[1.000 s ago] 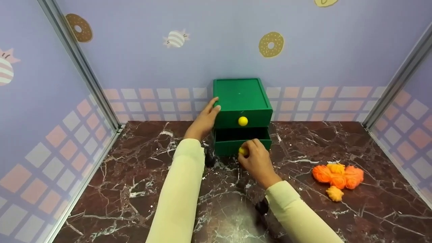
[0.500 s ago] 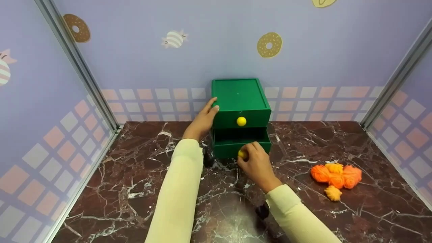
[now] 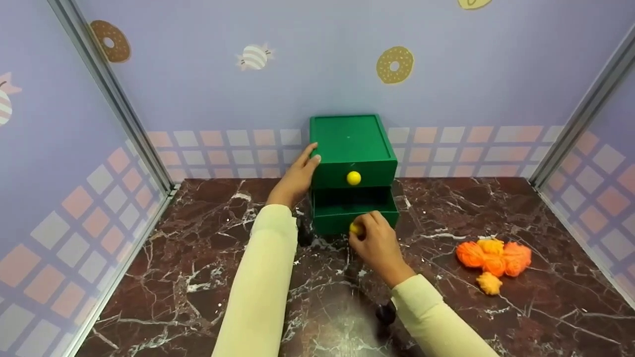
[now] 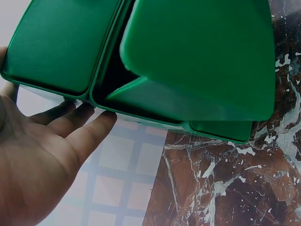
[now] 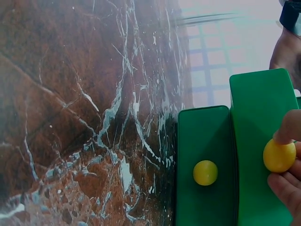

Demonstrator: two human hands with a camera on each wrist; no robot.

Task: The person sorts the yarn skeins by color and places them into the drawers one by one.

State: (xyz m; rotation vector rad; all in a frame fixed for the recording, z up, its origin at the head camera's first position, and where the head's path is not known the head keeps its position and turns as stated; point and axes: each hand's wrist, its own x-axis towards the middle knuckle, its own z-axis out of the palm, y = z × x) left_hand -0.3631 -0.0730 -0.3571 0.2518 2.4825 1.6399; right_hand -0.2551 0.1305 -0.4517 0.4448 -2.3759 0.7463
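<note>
A green cabinet of small drawers [image 3: 349, 139] stands against the back wall. Its middle drawer [image 4: 202, 56] sticks out from the front, and no contents show in the part visible from above. My right hand [image 3: 379, 243] pinches that drawer's round yellow knob [image 5: 280, 155] between thumb and fingers. My left hand [image 3: 293, 182] rests against the cabinet's left side, fingers extended along it and thumb near the front top corner. The top drawer [image 4: 63, 42] is closed, with its own yellow knob [image 3: 353, 178]. Below the pulled-out one, the bottom drawer [image 5: 202, 136] is closed too.
To the right on the dark marbled tabletop [image 3: 426, 317] lies a cluster of orange and yellow yarn balls [image 3: 493, 265], with one yellow ball [image 3: 489, 283] at its near side. Patterned walls [image 3: 223, 99] enclose the table at the back and both sides.
The middle drawer has come farther out toward me, with my right hand moving along on its knob. My left hand stays against the cabinet's side.
</note>
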